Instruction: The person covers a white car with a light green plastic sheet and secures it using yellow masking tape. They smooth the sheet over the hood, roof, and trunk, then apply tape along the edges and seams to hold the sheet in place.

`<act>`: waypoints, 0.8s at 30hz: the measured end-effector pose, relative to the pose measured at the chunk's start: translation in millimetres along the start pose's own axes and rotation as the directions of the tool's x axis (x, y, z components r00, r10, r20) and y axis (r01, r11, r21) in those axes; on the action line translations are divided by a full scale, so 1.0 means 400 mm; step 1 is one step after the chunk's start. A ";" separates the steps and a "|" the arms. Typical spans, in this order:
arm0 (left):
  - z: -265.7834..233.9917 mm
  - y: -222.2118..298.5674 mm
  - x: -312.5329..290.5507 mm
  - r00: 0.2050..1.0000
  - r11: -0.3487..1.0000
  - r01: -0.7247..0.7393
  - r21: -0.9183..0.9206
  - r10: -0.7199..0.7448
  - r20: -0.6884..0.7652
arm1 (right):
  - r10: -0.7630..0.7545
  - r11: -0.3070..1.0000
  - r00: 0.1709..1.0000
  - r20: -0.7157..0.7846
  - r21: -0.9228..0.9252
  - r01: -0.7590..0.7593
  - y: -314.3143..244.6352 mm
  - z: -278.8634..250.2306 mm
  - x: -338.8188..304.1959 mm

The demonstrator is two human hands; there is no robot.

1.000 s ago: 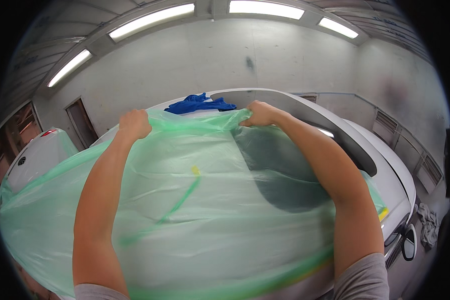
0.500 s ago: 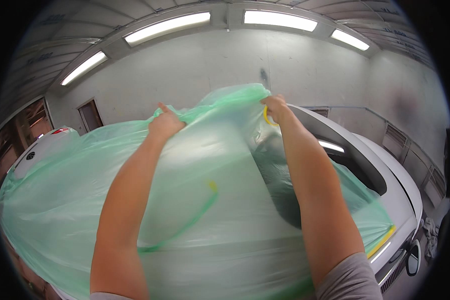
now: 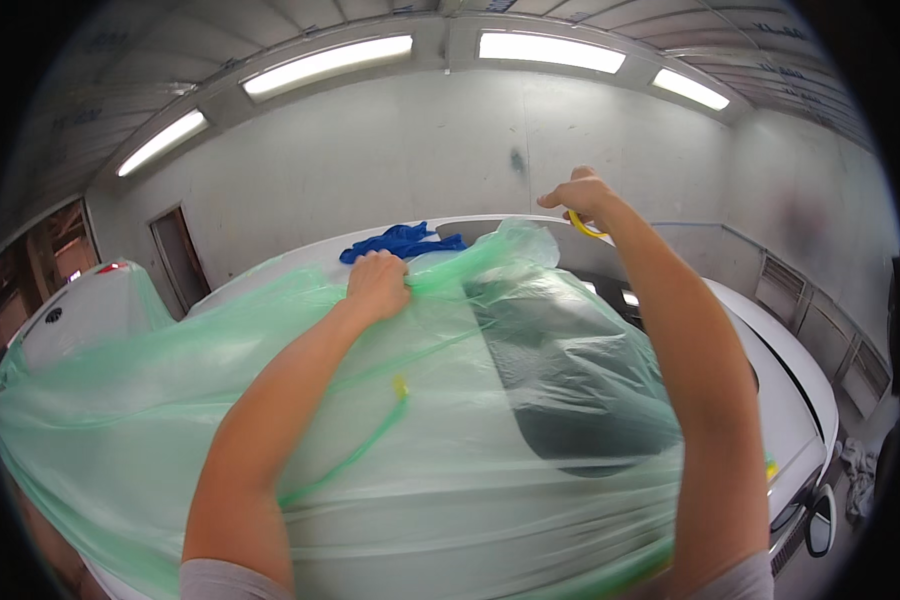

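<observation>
Translucent green plastic sheeting (image 3: 240,360) drapes over a white car. My left hand (image 3: 378,283) is closed on a gathered fold of it, over the car roof. Beyond that hand, a crumpled blue cloth or pair of gloves (image 3: 405,242) lies on the roof. My right hand (image 3: 588,195) is raised above the sheet's far edge, thumb and fingers partly curled and apart from the plastic. A yellow ring, seemingly a roll of masking tape (image 3: 585,228), hangs at its palm; the fingers hide part of it. Under the sheet shows a dark window (image 3: 570,400).
The uncovered white bodywork (image 3: 785,370) extends to the right, with a side mirror (image 3: 821,520) sticking out. A grey wall (image 3: 370,140) stands behind the car. Crumpled grey cloth (image 3: 858,475) lies at the far right, and a doorway (image 3: 177,260) opens at the left.
My right hand has let go of the sheet and risen up and right with the yellow ring. My left hand has come nearer and rightward with the fold, uncovering the blue cloth and part of the roof.
</observation>
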State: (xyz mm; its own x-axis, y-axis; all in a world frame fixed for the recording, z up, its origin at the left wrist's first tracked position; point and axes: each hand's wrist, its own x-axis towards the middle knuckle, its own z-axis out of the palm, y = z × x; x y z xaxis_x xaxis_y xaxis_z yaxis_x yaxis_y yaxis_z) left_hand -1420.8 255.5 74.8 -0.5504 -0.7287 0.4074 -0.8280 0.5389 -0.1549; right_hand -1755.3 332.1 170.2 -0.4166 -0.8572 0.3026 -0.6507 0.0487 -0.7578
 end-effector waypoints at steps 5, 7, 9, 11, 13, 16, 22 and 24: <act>0.052 0.006 0.139 0.952 0.954 0.298 -0.013 -0.298 -0.063 | -0.297 0.955 0.948 -0.115 -0.035 0.295 0.009 -0.165 -0.228; 0.098 0.022 0.177 0.943 0.939 0.332 -0.086 -0.330 0.041 | -0.435 0.894 0.897 -0.080 -0.153 0.420 0.035 -0.215 -0.381; 0.121 0.030 0.200 0.952 0.941 0.305 -0.149 -0.298 0.064 | -0.456 0.873 0.890 -0.012 -0.202 0.444 0.061 -0.259 -0.546; 0.105 0.026 0.206 0.973 0.956 0.231 -0.180 -0.231 0.021 | -0.420 0.905 0.906 0.059 -0.051 0.422 0.082 -0.283 -0.712; 0.037 -0.002 0.200 0.982 0.979 0.185 -0.089 -0.187 -0.021 | -0.325 0.946 0.942 0.085 0.006 0.325 0.086 -0.286 -0.829; -0.106 -0.029 0.145 0.996 0.997 0.076 -0.032 -0.074 0.045 | -0.338 0.941 0.927 0.160 0.087 0.328 0.082 -0.274 -0.960; -0.396 -0.080 -0.148 0.992 0.991 0.061 -0.120 -0.074 -0.106 | -0.424 0.900 0.873 0.243 0.222 0.375 0.052 -0.212 -1.081; -0.485 -0.107 -0.294 0.984 0.975 0.031 -0.219 -0.068 -0.162 | -0.438 0.891 0.863 0.252 0.247 0.380 0.030 -0.183 -1.123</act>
State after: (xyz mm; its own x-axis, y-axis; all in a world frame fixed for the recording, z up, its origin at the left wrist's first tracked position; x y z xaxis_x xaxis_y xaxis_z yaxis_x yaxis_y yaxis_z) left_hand -1299.9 400.4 208.1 -0.4683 -0.6854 0.5576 -0.8013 0.5953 0.0587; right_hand -1622.6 755.3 67.6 0.0855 -0.8902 0.4474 -0.5816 -0.4092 -0.7031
